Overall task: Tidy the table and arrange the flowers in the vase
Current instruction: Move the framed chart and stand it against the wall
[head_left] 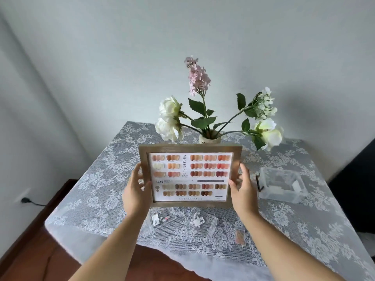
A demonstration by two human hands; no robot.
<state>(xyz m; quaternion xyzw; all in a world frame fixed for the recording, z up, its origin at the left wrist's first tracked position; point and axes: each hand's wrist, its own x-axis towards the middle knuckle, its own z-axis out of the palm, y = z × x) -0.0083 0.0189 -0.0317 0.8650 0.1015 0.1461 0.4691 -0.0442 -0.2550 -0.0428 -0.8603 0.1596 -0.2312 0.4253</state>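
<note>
I hold a wooden picture frame (190,148) with a nail-colour chart upright above the table. My left hand (135,191) grips its left edge and my right hand (241,189) grips its right edge. Behind the frame stands a cream vase (210,138), mostly hidden, with white roses (169,118), a pink flower spike (196,78) and more white blooms (266,128) in it. The table (97,179) wears a white lace cloth.
A clear plastic box (282,185) sits at the right with a dark stick (258,182) beside it. Near the front edge lie small clear packets (160,219), a clear case (205,222) and a little bag (239,236). A wall plug (25,200) is at the left.
</note>
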